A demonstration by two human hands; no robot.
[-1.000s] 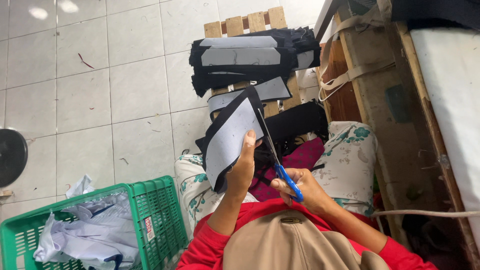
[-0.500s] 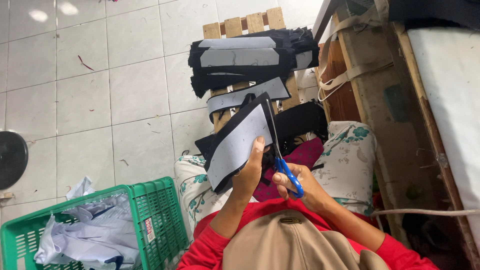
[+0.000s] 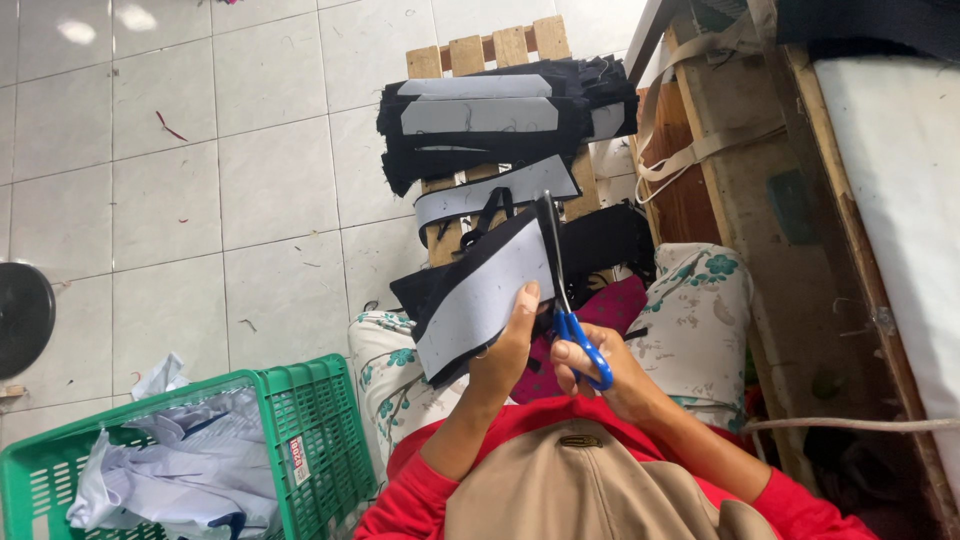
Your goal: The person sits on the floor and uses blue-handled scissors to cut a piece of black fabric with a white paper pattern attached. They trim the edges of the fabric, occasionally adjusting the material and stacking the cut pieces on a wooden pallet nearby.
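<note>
Far left: dark round object [image 3: 22, 318] at frame edge, on white tiled floor [image 3: 250, 200]. Lower left: green plastic basket [image 3: 325, 430] w/ crumpled pale cloth scraps [image 3: 180, 480] inside. Centre: left hand [image 3: 508, 345] grips a grey-faced, black-edged fabric piece [image 3: 480, 295], thumb on the grey face, fingers behind; piece held tilted, above the lap, its upper right end next to the blades. Just right of it: right hand [image 3: 600, 372] closed through the blue loops of a pair of scissors [image 3: 565, 290]; blades point up and away, running along the piece's right edge; whether blades are parted cannot be told. Hands nearly touching. Below both: red sleeves and tan cap brim [image 3: 570, 490] of the person; floral-print trousers [image 3: 695, 310] on the knees, w/ magenta cloth [image 3: 610, 305] between. Upper centre: wooden pallet [image 3: 490, 50] carrying a stack of like black-and-grey pieces [image 3: 500, 120]; more lie on its near end. Right: wooden bench frame [image 3: 740, 200] w/ beige straps [image 3: 700, 150]; far right, white padded surface [image 3: 900, 200].
</note>
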